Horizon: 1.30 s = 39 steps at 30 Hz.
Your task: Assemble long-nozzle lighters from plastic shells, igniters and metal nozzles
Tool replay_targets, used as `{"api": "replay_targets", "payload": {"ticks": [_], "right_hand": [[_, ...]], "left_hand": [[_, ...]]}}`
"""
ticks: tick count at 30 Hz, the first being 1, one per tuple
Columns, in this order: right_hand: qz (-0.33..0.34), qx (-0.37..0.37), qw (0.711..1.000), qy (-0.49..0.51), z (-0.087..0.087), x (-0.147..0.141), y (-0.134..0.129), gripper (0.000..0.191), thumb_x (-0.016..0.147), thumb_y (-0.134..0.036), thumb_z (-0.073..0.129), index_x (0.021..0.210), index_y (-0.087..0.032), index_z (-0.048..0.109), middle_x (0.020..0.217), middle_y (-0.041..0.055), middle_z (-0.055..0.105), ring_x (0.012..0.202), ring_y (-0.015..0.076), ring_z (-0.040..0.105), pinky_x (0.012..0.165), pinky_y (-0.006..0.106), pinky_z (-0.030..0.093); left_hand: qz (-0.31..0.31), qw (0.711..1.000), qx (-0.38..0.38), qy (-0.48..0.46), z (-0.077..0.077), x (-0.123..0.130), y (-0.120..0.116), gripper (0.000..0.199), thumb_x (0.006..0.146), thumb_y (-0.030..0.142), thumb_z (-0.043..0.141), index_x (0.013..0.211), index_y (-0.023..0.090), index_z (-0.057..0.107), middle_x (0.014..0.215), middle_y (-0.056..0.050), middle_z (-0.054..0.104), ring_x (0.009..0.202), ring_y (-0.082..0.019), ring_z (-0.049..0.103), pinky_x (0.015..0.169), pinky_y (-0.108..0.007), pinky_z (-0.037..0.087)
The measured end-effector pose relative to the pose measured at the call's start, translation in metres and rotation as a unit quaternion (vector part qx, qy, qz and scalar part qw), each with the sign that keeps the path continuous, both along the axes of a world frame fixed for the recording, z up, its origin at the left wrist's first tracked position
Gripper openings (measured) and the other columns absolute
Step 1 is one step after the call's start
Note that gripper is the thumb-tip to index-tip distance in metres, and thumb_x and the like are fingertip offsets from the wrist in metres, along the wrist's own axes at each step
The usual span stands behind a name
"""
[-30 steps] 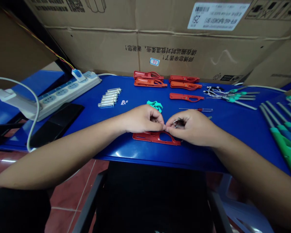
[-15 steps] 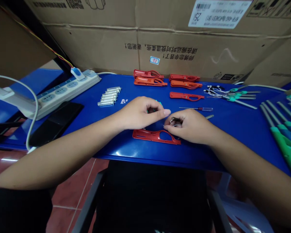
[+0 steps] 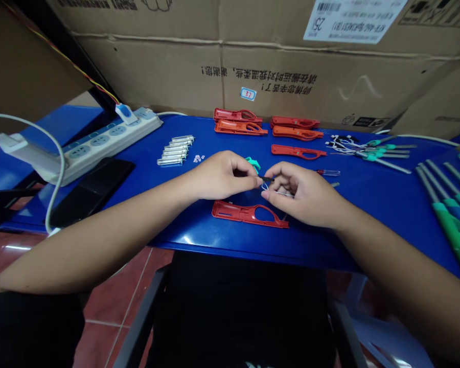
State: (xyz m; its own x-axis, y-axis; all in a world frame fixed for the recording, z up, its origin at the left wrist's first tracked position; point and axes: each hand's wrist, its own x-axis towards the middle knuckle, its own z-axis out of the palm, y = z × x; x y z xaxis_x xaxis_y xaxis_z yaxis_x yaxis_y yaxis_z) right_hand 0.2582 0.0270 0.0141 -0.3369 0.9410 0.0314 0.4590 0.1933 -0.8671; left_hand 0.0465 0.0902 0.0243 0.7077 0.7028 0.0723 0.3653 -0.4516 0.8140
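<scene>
Thumb and fingers of my left hand [image 3: 230, 176] pinch one end of a small black part [image 3: 267, 179]. On its other side my right hand [image 3: 297, 194] has its fingers closed on the same part and its thin white wire [image 3: 281, 192]. A green plastic piece [image 3: 253, 164] shows just behind my left fingertips; I cannot tell whether they touch it. Below both hands a red shell half [image 3: 249, 213] lies on the blue table [image 3: 199, 232], its hollow side up.
Behind are several red and orange shells [image 3: 299, 151], clear tubes [image 3: 174, 152], wired metal rods [image 3: 387, 153] and a screwdriver [image 3: 328, 173]. A power strip [image 3: 107, 140] and black phone [image 3: 90, 191] lie left. Green-and-blue lighters [image 3: 450, 225] lie right. A cardboard box [image 3: 157, 71] stands behind.
The black part has come out from my right hand to between both hands' fingertips. My left fingertips now pinch it. More of the green piece shows, and the view has shifted slightly.
</scene>
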Motion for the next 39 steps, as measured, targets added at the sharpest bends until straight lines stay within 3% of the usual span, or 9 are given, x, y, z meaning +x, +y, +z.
{"api": "replay_targets", "payload": {"ticks": [3, 7, 11, 17, 23, 26, 33, 36, 39], "right_hand": [[-0.009, 0.018, 1.000, 0.010, 0.000, 0.002, 0.000, 0.020, 0.088, -0.034, 0.064, 0.102, -0.022, 0.057, 0.079, 0.0021, 0.070, 0.071, 0.0171, 0.067, 0.063, 0.029, 0.050], [-0.021, 0.035, 0.999, -0.003, 0.000, 0.002, 0.001, 0.012, 0.089, -0.032, 0.062, 0.095, -0.021, 0.064, 0.081, 0.0037, 0.073, 0.074, 0.0174, 0.069, 0.066, 0.030, 0.053], [-0.025, 0.027, 0.998, -0.041, -0.001, 0.001, 0.002, 0.015, 0.086, -0.034, 0.064, 0.092, -0.021, 0.070, 0.079, 0.0038, 0.074, 0.068, 0.0166, 0.067, 0.062, 0.031, 0.051], [-0.030, 0.001, 0.999, -0.030, 0.000, -0.001, 0.003, 0.021, 0.081, -0.035, 0.068, 0.096, -0.021, 0.073, 0.080, 0.0030, 0.074, 0.065, 0.0153, 0.065, 0.060, 0.029, 0.052], [-0.029, 0.020, 0.997, -0.062, -0.001, -0.001, 0.002, 0.019, 0.081, -0.034, 0.067, 0.093, -0.021, 0.076, 0.074, 0.0012, 0.071, 0.060, 0.0130, 0.060, 0.055, 0.027, 0.047], [-0.039, 0.028, 0.996, -0.070, -0.003, 0.000, 0.002, 0.020, 0.079, -0.033, 0.069, 0.094, -0.021, 0.074, 0.075, 0.0016, 0.071, 0.060, 0.0134, 0.061, 0.056, 0.028, 0.048], [-0.013, 0.071, 0.992, -0.105, -0.003, -0.002, 0.006, 0.011, 0.080, -0.028, 0.068, 0.084, -0.020, 0.074, 0.072, 0.0012, 0.071, 0.062, 0.0145, 0.063, 0.060, 0.028, 0.048], [0.010, 0.103, 0.983, -0.153, -0.003, -0.002, 0.008, 0.014, 0.084, -0.027, 0.065, 0.089, -0.022, 0.078, 0.080, 0.0018, 0.074, 0.067, 0.0151, 0.064, 0.063, 0.029, 0.046], [0.014, 0.079, 0.986, -0.149, -0.004, -0.002, 0.009, 0.016, 0.086, -0.030, 0.064, 0.089, -0.022, 0.077, 0.080, 0.0021, 0.074, 0.068, 0.0161, 0.064, 0.062, 0.029, 0.045]], "left_hand": [[-0.024, 0.999, 0.008, 0.026, 0.004, -0.006, 0.005, 0.026, 0.085, 0.039, 0.064, 0.083, 0.017, 0.077, 0.070, 0.000, 0.070, 0.061, -0.011, 0.058, 0.057, -0.023, 0.040], [-0.079, 0.986, 0.034, 0.142, 0.011, -0.018, 0.015, 0.027, 0.087, 0.042, 0.063, 0.088, 0.019, 0.077, 0.071, 0.002, 0.071, 0.062, -0.011, 0.059, 0.059, -0.022, 0.039], [-0.110, 0.963, 0.018, 0.245, 0.014, -0.026, 0.024, 0.020, 0.082, 0.040, 0.068, 0.087, 0.022, 0.077, 0.073, 0.002, 0.072, 0.062, -0.011, 0.060, 0.060, -0.022, 0.038], [-0.145, 0.947, 0.004, 0.286, 0.016, -0.023, 0.021, 0.016, 0.081, 0.033, 0.068, 0.089, 0.023, 0.077, 0.080, 0.002, 0.074, 0.067, -0.011, 0.062, 0.060, -0.021, 0.037], [-0.107, 0.955, 0.047, 0.273, 0.016, -0.023, 0.021, 0.019, 0.086, 0.035, 0.065, 0.091, 0.021, 0.076, 0.079, 0.001, 0.074, 0.063, -0.010, 0.060, 0.060, -0.021, 0.037], [-0.132, 0.956, 0.075, 0.251, 0.015, -0.023, 0.021, 0.023, 0.090, 0.037, 0.060, 0.093, 0.020, 0.076, 0.080, 0.001, 0.073, 0.065, -0.010, 0.061, 0.061, -0.022, 0.038], [-0.112, 0.983, 0.106, 0.097, 0.011, -0.014, 0.010, 0.025, 0.079, 0.036, 0.075, 0.096, 0.017, 0.074, 0.081, -0.002, 0.072, 0.071, -0.012, 0.065, 0.064, -0.021, 0.045], [-0.103, 0.982, 0.141, 0.079, 0.007, -0.007, 0.004, 0.018, 0.080, 0.033, 0.075, 0.087, 0.016, 0.074, 0.075, -0.001, 0.070, 0.066, -0.011, 0.063, 0.063, -0.022, 0.045], [-0.081, 0.981, 0.163, 0.070, 0.005, -0.003, 0.002, 0.012, 0.085, 0.028, 0.070, 0.086, 0.016, 0.074, 0.076, -0.002, 0.070, 0.066, -0.011, 0.064, 0.063, -0.022, 0.046]]}}
